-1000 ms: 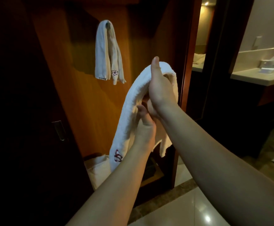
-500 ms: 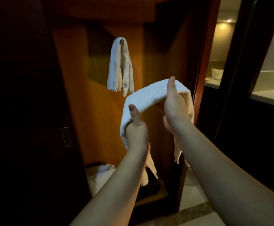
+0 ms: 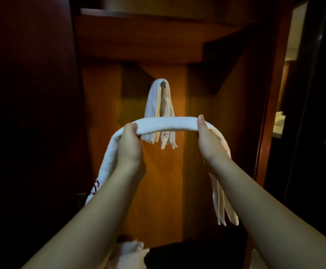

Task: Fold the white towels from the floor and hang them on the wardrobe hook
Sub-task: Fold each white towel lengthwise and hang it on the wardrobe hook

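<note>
White terry towel (image 3: 168, 124), folded into a long narrow band, held up between both hands. Left hand (image 3: 129, 146): grip closed round the band, fingers curled over its top edge, thumb side toward the camera. Right hand (image 3: 208, 140): grip closed on the band too, thumb (image 3: 201, 121) laid upright against its near face, remaining fingers hidden behind the cloth.

Between the two grips the band runs nearly level, slightly arched. Outside the left grip it drops down and to the left; a dark red embroidered motif (image 3: 95, 188) shows near that low end, too partial to read. Outside the right grip the other end hangs down in several loose layers past the right forearm.

Second towel (image 3: 159, 105) hangs already folded on the wardrobe hook (image 3: 164, 84), directly beyond and above the span between the grips; its lower part passes behind the held band. Small flower outline embroidered (image 3: 165, 134) near its lower end; no legible writing.

More white cloth (image 3: 131, 253) lies low, below the left forearm. Wood wardrobe panel (image 3: 158, 191) behind everything.
</note>
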A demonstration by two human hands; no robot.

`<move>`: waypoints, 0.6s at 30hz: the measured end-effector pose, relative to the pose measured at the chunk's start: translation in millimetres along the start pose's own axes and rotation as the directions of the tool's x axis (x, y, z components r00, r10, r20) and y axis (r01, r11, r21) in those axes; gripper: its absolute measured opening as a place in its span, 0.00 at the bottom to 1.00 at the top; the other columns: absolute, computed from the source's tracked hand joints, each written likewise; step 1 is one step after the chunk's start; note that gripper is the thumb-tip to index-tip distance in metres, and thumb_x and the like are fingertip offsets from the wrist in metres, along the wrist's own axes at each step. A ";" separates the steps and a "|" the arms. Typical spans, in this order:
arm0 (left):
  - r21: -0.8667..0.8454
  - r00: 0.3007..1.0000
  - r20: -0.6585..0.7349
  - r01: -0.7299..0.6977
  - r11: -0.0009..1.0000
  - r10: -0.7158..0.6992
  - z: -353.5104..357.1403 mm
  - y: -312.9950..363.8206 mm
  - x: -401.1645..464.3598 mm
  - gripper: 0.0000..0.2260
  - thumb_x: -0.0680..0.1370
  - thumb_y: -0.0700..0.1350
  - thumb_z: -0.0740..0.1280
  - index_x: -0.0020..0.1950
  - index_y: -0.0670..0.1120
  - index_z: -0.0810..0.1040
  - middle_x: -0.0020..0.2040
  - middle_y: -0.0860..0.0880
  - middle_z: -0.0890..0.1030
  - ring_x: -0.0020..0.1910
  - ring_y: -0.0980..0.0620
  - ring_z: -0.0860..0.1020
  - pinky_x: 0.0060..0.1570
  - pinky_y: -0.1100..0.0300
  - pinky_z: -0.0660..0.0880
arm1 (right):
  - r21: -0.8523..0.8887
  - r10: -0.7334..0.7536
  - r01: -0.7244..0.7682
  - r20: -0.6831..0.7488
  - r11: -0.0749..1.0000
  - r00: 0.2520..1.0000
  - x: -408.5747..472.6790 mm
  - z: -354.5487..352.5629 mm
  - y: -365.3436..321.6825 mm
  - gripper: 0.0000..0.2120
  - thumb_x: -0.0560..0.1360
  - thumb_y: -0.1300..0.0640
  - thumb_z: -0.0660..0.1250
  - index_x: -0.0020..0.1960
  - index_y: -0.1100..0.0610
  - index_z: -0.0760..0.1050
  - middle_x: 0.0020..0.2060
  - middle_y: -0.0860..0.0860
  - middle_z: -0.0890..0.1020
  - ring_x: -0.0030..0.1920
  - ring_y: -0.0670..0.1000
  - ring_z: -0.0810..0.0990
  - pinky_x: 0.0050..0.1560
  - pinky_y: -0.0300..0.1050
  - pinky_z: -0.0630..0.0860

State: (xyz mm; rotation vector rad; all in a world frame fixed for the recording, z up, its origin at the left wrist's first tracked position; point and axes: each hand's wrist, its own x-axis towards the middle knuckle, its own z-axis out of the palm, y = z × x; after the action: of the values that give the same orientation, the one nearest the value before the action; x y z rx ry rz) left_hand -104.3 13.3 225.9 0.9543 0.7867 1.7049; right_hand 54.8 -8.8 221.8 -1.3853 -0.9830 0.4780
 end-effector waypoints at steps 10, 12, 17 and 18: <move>0.065 0.960 0.248 -0.152 0.986 0.132 30.4 35.8 142.7 0.13 0.81 0.53 0.60 0.44 0.53 0.82 0.42 0.51 0.85 0.48 0.53 0.84 0.45 0.54 0.76 | 0.070 -0.202 0.199 0.039 0.977 0.979 123.9 50.2 -62.4 0.29 0.70 0.25 0.56 0.49 0.48 0.78 0.41 0.48 0.87 0.46 0.50 0.86 0.55 0.51 0.80; 0.056 0.944 0.284 -0.189 0.980 0.166 42.9 37.3 168.0 0.14 0.81 0.52 0.61 0.41 0.52 0.82 0.33 0.56 0.85 0.36 0.62 0.83 0.40 0.58 0.73 | 0.112 -0.226 0.222 0.026 0.969 0.974 151.4 57.9 -73.3 0.27 0.68 0.26 0.58 0.48 0.47 0.78 0.38 0.47 0.87 0.46 0.49 0.86 0.55 0.50 0.79; -0.001 0.916 0.368 -0.170 0.985 0.158 70.1 47.3 219.8 0.15 0.82 0.56 0.61 0.43 0.49 0.79 0.28 0.57 0.82 0.28 0.65 0.80 0.20 0.71 0.71 | 0.085 -0.273 0.267 0.071 0.960 0.959 211.4 71.1 -90.8 0.43 0.65 0.22 0.56 0.67 0.50 0.76 0.61 0.49 0.81 0.63 0.51 0.79 0.72 0.57 0.70; -0.025 0.911 0.385 -0.150 0.988 0.148 74.0 48.5 230.6 0.16 0.83 0.57 0.61 0.43 0.49 0.79 0.28 0.55 0.83 0.28 0.63 0.81 0.19 0.71 0.70 | 0.073 -0.283 0.276 0.101 0.958 0.954 222.5 73.1 -93.2 0.44 0.66 0.22 0.56 0.69 0.50 0.74 0.63 0.50 0.81 0.64 0.51 0.79 0.72 0.57 0.69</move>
State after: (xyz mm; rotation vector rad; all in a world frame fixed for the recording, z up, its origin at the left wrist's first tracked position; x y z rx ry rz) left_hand -107.1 223.2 356.0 1.3332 0.4651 1.5693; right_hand 93.2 193.0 367.9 -1.1542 -1.2258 0.3696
